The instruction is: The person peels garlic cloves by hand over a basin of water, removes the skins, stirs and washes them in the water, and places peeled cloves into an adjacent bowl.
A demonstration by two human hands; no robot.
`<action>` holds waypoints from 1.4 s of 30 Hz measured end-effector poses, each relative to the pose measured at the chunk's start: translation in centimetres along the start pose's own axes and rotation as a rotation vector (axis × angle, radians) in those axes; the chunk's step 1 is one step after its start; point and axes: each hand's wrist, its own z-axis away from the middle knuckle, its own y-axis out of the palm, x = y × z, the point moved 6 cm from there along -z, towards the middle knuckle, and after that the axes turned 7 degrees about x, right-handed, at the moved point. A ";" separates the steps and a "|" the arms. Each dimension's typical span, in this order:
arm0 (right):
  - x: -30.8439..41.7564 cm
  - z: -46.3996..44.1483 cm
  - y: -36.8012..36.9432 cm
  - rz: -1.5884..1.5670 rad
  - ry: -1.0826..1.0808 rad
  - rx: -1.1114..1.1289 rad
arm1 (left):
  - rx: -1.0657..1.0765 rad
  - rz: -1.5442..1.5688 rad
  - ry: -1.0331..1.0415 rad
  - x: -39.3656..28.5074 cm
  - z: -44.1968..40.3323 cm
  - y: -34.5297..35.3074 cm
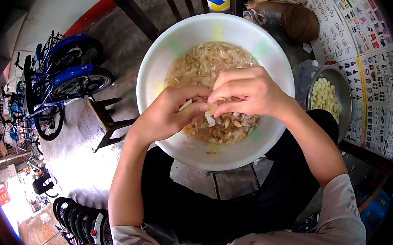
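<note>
Above a large white plastic basin (150,75), my two hands meet at the fingertips. My left hand (166,113) is closed, with a pale garlic clove (185,105) tucked against its fingers. My right hand (251,91) pinches a bit of papery garlic skin (211,110) where it meets the left fingertips; the fingers partly hide what lies between them. Below, wet garlic skins (214,57) and unpeeled cloves (227,131) lie in water in the basin. To the right, a metal bowl (345,89) holds many peeled garlic cloves (324,97).
A dark wooden chair back (167,4) stands behind the basin. At left are a small wooden stool (98,122) and blue bicycles (72,79). Several tyres (78,219) stand lower left. A brown ball (300,23) and printed posters (365,65) are at right.
</note>
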 end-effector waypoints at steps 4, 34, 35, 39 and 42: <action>-0.2 0.2 0.0 -0.010 0.035 -0.028 | -0.049 -0.005 0.033 0.1 0.0 0.1; -1.2 0.1 1.0 -0.008 0.164 0.072 | -0.118 -0.067 0.009 1.3 -0.2 0.2; -1.2 0.1 1.1 -0.007 0.164 0.071 | -0.125 -0.028 -0.062 1.5 -0.2 0.0; -0.9 0.1 0.8 -0.027 0.183 -0.099 | -0.174 0.139 -0.094 1.1 -0.4 0.2; -1.0 0.3 0.7 -0.079 0.246 -0.154 | -0.211 -0.035 0.051 0.5 -0.6 0.2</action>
